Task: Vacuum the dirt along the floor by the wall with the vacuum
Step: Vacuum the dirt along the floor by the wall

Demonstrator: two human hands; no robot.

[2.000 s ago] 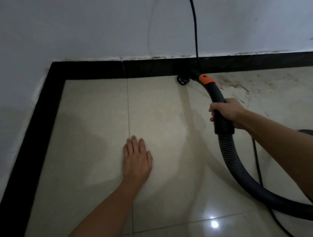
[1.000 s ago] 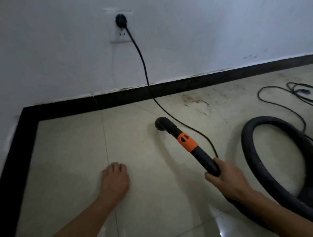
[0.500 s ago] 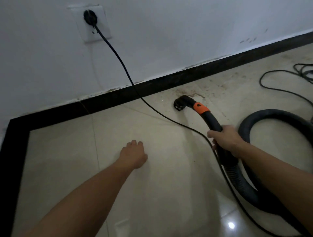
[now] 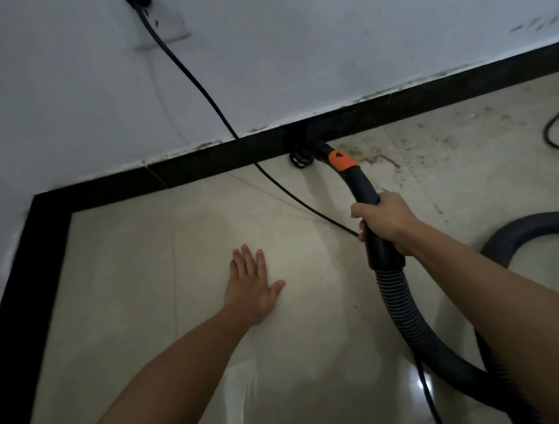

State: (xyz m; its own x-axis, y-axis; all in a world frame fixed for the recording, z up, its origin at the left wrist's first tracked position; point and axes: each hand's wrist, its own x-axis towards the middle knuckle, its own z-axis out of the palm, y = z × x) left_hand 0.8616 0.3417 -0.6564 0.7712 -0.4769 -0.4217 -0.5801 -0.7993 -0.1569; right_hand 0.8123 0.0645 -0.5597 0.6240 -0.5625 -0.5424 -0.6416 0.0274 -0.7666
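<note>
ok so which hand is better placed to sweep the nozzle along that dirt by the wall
The right hand: it grips the vacuum handle, nozzle at the baseboard beside the dirt. The left hand lies flat on the floor.

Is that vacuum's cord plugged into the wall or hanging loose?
Plugged in: the cord runs up to a black plug seated in the socket, partly cut off by the picture's top edge.

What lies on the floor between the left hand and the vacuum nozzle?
Head view: the black power cord crosses the tile between left hand and nozzle.
</note>
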